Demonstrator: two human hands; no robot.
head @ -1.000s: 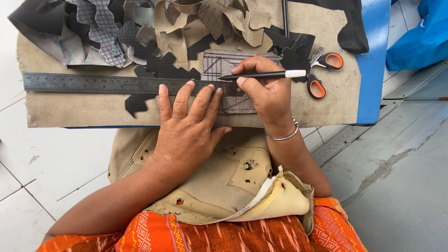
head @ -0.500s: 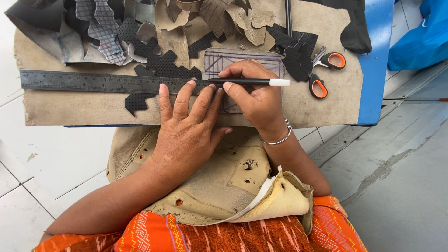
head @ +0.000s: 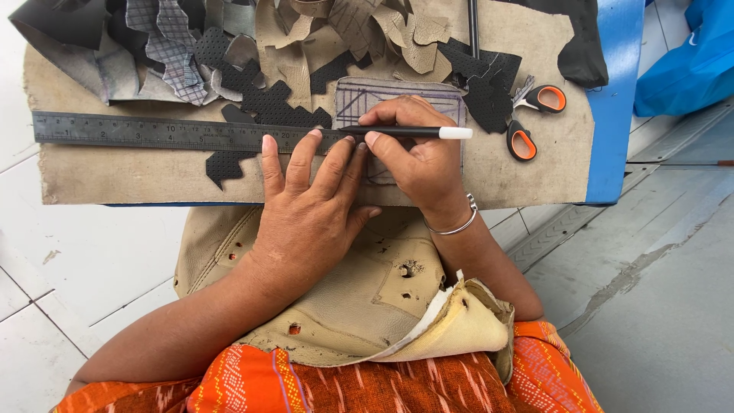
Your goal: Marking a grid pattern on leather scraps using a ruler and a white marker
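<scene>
In the head view, the left hand lies flat with its fingers spread, pressing a long dark metal ruler onto a tan board that rests across the lap. The right hand is closed around a black pencil with a white end, held level along the ruler's edge, its tip hidden behind the left fingertips. Under both hands lies a small grey rectangular piece marked with ruled purple lines, at about 12 o'clock from the right hand. At 3 o'clock from that hand, 1 pair of orange-handled scissors lies on the board, just beside a perforated black scrap. From 10 to 12 o'clock, a heap of offcuts in black, grey check and tan crowds the board's far edge, with some black perforated pieces touching the ruler. A blue strip borders the board at the right. At 6 o'clock a worn tan leather sheet with small holes covers the lap over orange patterned cloth. A silver bangle circles the right wrist.
</scene>
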